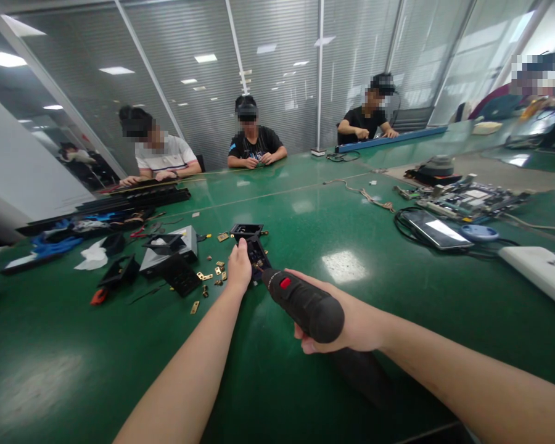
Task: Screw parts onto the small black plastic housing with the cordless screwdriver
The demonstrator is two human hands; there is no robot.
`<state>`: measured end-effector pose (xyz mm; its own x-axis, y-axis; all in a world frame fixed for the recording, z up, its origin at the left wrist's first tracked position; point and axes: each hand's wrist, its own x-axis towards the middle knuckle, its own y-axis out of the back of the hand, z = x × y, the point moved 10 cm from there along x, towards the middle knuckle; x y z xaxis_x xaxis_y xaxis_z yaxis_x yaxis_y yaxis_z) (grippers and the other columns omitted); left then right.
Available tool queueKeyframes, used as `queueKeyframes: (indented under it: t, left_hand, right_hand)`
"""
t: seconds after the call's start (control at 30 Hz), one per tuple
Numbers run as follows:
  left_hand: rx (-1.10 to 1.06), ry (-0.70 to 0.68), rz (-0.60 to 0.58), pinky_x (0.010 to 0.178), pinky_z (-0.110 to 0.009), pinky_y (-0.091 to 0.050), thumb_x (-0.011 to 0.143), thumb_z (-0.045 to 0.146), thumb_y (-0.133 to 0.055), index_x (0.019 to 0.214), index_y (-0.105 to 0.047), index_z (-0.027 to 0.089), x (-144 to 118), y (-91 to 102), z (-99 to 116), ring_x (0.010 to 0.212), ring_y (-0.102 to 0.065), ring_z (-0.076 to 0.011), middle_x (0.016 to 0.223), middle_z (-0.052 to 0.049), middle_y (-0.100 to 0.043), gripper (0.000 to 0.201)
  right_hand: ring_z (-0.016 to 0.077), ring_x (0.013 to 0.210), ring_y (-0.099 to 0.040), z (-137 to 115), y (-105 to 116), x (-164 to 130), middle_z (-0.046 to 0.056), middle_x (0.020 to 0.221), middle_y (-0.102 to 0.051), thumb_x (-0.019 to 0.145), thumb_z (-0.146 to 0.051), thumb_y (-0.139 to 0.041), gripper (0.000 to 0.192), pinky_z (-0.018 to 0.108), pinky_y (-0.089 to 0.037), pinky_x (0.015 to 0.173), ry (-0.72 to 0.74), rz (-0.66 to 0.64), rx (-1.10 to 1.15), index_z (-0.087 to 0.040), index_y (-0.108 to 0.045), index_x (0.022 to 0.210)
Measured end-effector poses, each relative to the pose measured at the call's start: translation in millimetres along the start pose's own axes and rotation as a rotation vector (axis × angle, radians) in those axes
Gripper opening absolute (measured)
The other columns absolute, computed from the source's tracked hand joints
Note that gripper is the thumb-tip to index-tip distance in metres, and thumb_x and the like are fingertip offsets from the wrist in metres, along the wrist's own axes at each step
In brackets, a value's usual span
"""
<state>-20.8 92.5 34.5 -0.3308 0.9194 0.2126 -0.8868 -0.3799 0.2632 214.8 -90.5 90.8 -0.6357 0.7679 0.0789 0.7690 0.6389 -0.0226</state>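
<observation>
Electric screwdriver (305, 306) at lower centre, gripped by right hand (351, 324), fingers wrapped around its body. Tip aimed into black plastic housing (255, 246). Left hand (239, 269) clamped on housing, on green surface (305, 209).

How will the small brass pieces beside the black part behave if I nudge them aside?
The brass pieces look thin, flat and light, so they would probably slide and scatter on the glossy green table rather than roll. Lying flat, they may be hard to pinch up. The left hand rests right beside them.
</observation>
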Motion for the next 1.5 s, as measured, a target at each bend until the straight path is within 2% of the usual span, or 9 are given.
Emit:
queueKeyframes:
  t: [0.53, 0.67, 0.77, 0.83, 0.87, 0.93, 1.03, 1.27, 1.5]
  left_hand:
    - [0.007, -0.006, 0.013, 0.097, -0.045, -0.054, 0.100, 0.086, -0.044, 0.092, -0.072, 0.023, 4, 0.1, -4, 0.102, -0.073, -0.0338, 0.099, -0.013, -0.079, 0.070]
    - [0.021, -0.009, 0.025, 0.098, -0.046, -0.054, 0.100, 0.087, -0.043, 0.091, -0.072, 0.023, 2, 1.4, -1, 0.101, -0.074, -0.0346, 0.099, -0.014, -0.080, 0.071]
    - [0.054, 0.000, 0.041, 0.099, -0.046, -0.054, 0.101, 0.087, -0.042, 0.092, -0.074, 0.022, 1, 3.6, 0, 0.103, -0.074, -0.0349, 0.101, -0.015, -0.081, 0.072]
    - [0.063, 0.003, 0.046, 0.101, -0.046, -0.054, 0.102, 0.086, -0.041, 0.093, -0.074, 0.022, 1, 4.6, 0, 0.105, -0.074, -0.0352, 0.103, -0.015, -0.082, 0.073]
    - [0.063, 0.000, 0.042, 0.101, -0.046, -0.055, 0.102, 0.086, -0.041, 0.093, -0.074, 0.022, 2, 4.4, 0, 0.106, -0.074, -0.0354, 0.104, -0.015, -0.082, 0.073]
    - [0.062, -0.010, 0.042, 0.101, -0.046, -0.055, 0.101, 0.088, -0.041, 0.092, -0.074, 0.022, 2, 4.7, 0, 0.105, -0.074, -0.0352, 0.103, -0.015, -0.081, 0.074]
    - [0.053, -0.016, 0.058, 0.101, -0.045, -0.055, 0.097, 0.093, -0.042, 0.091, -0.073, 0.023, 3, 6.0, -1, 0.102, -0.073, -0.0341, 0.099, -0.014, -0.079, 0.077]
    - [-0.014, -0.035, 0.071, 0.105, -0.045, -0.057, 0.092, 0.101, -0.041, 0.093, -0.073, 0.020, 1, 3.6, 4, 0.107, -0.074, -0.0337, 0.102, -0.015, -0.080, 0.086]
    - [0.036, -0.032, 0.091, 0.101, -0.046, -0.058, 0.088, 0.107, -0.034, 0.088, -0.072, 0.020, -3, 4.7, 9, 0.104, -0.074, -0.0343, 0.097, -0.015, -0.080, 0.094]
  right_hand:
    - [0.0324, 0.117, -0.079, 4, 2, -1, 0.013, 0.129, -0.080, 0.068, -0.030, -0.113, 0.145, 0.052, -0.061, 0.110, 0.022, 0.013, 0.024, -0.026, -0.028, 0.185]
    - [0.0324, 0.111, -0.081, 7, 4, -3, 0.012, 0.125, -0.081, 0.065, -0.032, -0.115, 0.145, 0.049, -0.065, 0.102, -0.015, 0.036, 0.023, -0.027, -0.032, 0.184]
    - [0.0299, 0.099, -0.081, 10, 8, -2, 0.009, 0.115, -0.084, 0.062, -0.034, -0.115, 0.115, 0.044, -0.067, 0.090, -0.075, 0.042, -0.022, -0.025, -0.064, 0.165]
    - [0.0273, 0.091, -0.079, 13, 8, -1, 0.005, 0.102, -0.084, 0.061, -0.036, -0.114, 0.076, 0.040, -0.066, 0.084, -0.137, 0.015, -0.079, -0.021, -0.084, 0.129]
    - [0.0261, 0.087, -0.077, 14, 8, -1, 0.004, 0.095, -0.083, 0.061, -0.037, -0.114, 0.060, 0.039, -0.065, 0.082, -0.170, 0.001, -0.105, -0.019, -0.087, 0.111]
    - [0.0242, 0.081, -0.074, 15, 8, 0, 0.003, 0.084, -0.080, 0.060, -0.039, -0.113, 0.045, 0.039, -0.062, 0.080, -0.216, -0.009, -0.137, -0.017, -0.084, 0.087]
    - [0.0240, 0.079, -0.072, 14, 6, 2, 0.004, 0.080, -0.078, 0.058, -0.040, -0.111, 0.044, 0.039, -0.059, 0.078, -0.226, 0.010, -0.127, -0.015, -0.081, 0.078]
    - [0.0212, 0.071, -0.069, 21, -13, 6, 0.004, 0.078, -0.077, 0.062, -0.040, -0.101, 0.038, 0.035, -0.055, 0.069, -0.212, 0.039, 0.085, -0.018, -0.074, 0.079]
    - [0.0215, 0.074, -0.067, 16, -14, 5, 0.005, 0.079, -0.077, 0.058, -0.041, -0.102, 0.040, 0.035, -0.053, 0.069, -0.221, 0.085, -0.022, -0.018, -0.073, 0.073]
